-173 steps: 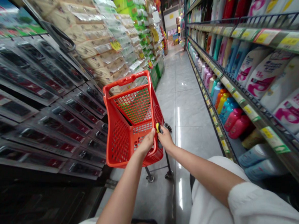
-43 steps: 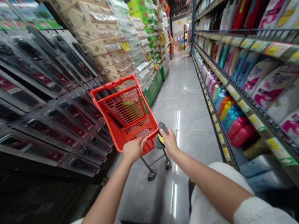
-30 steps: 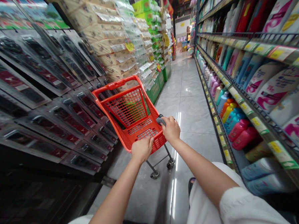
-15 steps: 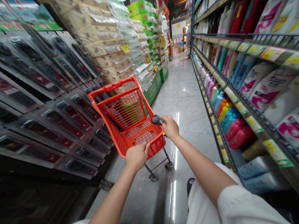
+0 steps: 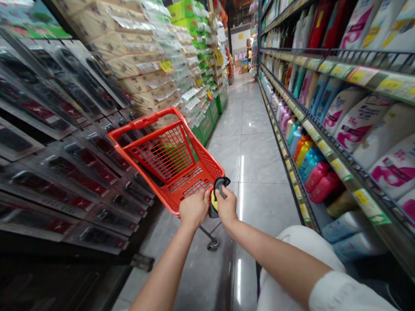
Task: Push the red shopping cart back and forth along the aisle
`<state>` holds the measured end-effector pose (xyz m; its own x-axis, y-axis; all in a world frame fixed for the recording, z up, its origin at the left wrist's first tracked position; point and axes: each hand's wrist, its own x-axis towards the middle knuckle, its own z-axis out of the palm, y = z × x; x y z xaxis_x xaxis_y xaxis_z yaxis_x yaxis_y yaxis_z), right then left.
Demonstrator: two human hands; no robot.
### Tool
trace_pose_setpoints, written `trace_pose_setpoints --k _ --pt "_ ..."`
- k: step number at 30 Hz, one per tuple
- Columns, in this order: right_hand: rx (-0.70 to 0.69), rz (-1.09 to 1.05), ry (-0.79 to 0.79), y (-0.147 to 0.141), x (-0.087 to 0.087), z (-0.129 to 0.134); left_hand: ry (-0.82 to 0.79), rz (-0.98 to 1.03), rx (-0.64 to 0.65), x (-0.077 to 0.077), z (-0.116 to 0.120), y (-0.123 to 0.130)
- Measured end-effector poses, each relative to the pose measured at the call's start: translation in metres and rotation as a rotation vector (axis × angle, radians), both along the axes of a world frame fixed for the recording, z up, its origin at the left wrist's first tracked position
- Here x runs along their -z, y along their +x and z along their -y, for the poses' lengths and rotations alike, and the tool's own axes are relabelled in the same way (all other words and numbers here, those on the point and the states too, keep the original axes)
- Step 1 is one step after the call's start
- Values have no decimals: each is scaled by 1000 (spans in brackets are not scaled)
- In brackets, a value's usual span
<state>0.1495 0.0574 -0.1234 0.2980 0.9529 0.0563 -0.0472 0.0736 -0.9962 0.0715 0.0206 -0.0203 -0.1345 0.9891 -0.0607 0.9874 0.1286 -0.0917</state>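
A small red shopping cart (image 5: 202, 153) with a grid basket stands before me, tilted in view. My left hand (image 5: 194, 208) is closed at its near rim, thumb on top; the fingers beyond the rim are hidden. My right hand (image 5: 227, 205) grips a black-and-yellow object with a curved black handle (image 5: 222, 180) at the basket's near right corner. Its exact kind does not show. The thumb of my left hand lies close beside this object. The visible basket floor holds nothing.
On the right, a long shelf (image 5: 335, 169) carries shampoo bottles and other bottles. Packaged goods hang on the left rack (image 5: 54, 161). Behind it rise stacked tissue packs (image 5: 143, 54) and green boxes (image 5: 204, 125). Grey floor tiles (image 5: 259, 158) run down the aisle.
My right hand has moved left and down, nearer my left hand, and the black-and-yellow object has turned, showing more of itself. The surroundings have shifted slightly left in view.
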Motion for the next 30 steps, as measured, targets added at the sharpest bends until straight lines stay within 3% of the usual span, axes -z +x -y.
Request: trace_pose_setpoints --k 4,7,10,13,16,18,22,24,27,30 --pt "58 -169 14 15 -13 -37 -9 0 1 -1 0 4" --pt "88 -106 -4 21 -18 -47 -26 18 -15 -3 -2 10" --pt "118 24 -49 7 -14 -22 -42 57 -24 -5 -5 16" --pt "-34 39 6 -12 -1 15 -44 72 -17 -6 -6 16" --pt "-144 -72 68 -16 14 28 -70 88 -19 -9 -8 3" --pt "-64 -209 -18 -8 21 19 -128 163 46 -11 -10 -13" --pt "148 -469 -294 14 19 -20 -242 487 331 -12 -17 -49" --pt "95 -507 -225 19 12 -38 -228 573 363 -9 -19 -59" --pt "-64 -387 -72 19 10 -50 -206 607 355 -4 -19 -62" --pt "-171 -278 -213 16 20 -49 -208 596 326 0 -16 -62"
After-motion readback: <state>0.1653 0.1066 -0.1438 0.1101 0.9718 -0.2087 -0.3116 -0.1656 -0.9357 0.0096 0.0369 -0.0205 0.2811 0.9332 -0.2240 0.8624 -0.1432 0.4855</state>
